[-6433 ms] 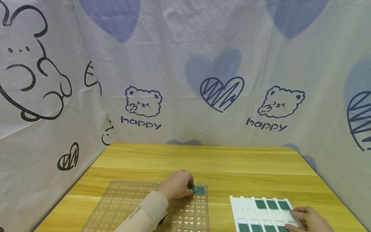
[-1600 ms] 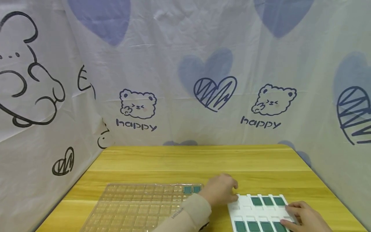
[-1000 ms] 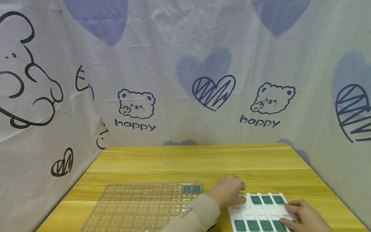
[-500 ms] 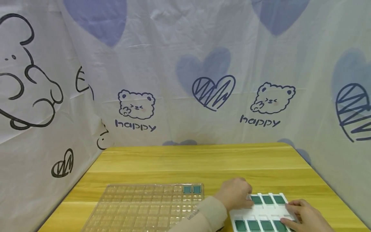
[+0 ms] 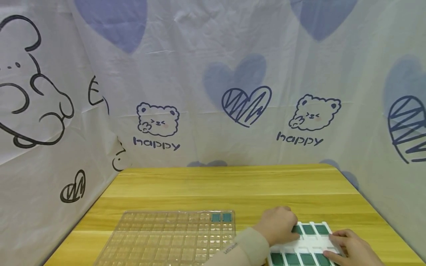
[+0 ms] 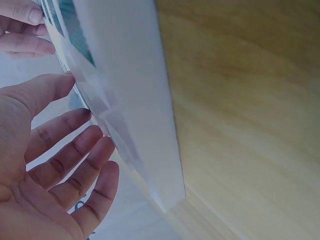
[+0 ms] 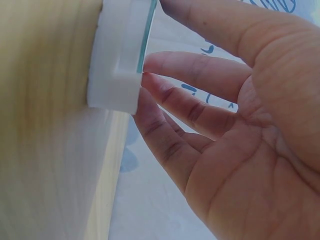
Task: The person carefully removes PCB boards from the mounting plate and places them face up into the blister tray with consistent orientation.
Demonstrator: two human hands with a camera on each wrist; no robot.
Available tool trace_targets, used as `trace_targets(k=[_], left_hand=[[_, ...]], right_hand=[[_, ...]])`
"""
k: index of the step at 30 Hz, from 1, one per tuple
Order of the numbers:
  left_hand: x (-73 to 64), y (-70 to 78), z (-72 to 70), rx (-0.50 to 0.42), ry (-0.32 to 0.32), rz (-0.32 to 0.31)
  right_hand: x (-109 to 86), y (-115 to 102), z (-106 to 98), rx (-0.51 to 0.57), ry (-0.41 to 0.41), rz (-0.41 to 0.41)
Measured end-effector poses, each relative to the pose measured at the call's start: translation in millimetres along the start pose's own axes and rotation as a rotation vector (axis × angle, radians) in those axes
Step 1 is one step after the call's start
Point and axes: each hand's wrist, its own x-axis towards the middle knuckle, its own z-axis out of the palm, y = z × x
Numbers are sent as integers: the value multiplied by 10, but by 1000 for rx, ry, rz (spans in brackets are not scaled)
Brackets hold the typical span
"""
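Observation:
My left hand (image 5: 279, 224) reaches over the far left part of a white slotted tray (image 5: 313, 242), thumb and fingertips right at a square green tile (image 5: 297, 229) in the far row. In the left wrist view its fingers (image 6: 75, 182) are spread and loosely bent at the tray's face, thumb and index tips apart. My right hand (image 5: 354, 249) rests on the tray's right end. Seen from the right wrist, its fingertips (image 7: 150, 107) touch the tray's end edge, lightly bent. More green tiles (image 5: 322, 229) sit in the far row and several in the near row (image 5: 293, 259).
A clear plastic tray (image 5: 166, 236) with many small pockets lies left of the white tray. Two teal tiles (image 5: 221, 217) sit in its far right corner. The wooden table (image 5: 213, 184) is bounded by printed curtains (image 5: 206, 111) behind and at both sides.
My left hand has moved from the clear tray's far right corner to the white tray, then slid right along its far row to the first green tile. The right hand stays at the tray's right end.

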Motion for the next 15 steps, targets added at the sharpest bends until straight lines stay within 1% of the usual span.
trace_targets(k=[4, 9, 13, 15], left_hand=[[20, 25, 26, 2, -1, -22], [46, 52, 55, 22, -11, -74], [69, 89, 70, 45, -17, -107], [76, 110, 72, 54, -20, -114]], right_hand=[[-9, -17, -9, -8, 1, -4], [-32, -39, -22, -19, 1, -13], [1, -11, 0, -16, 6, 1], [16, 4, 12, -13, 7, 10]])
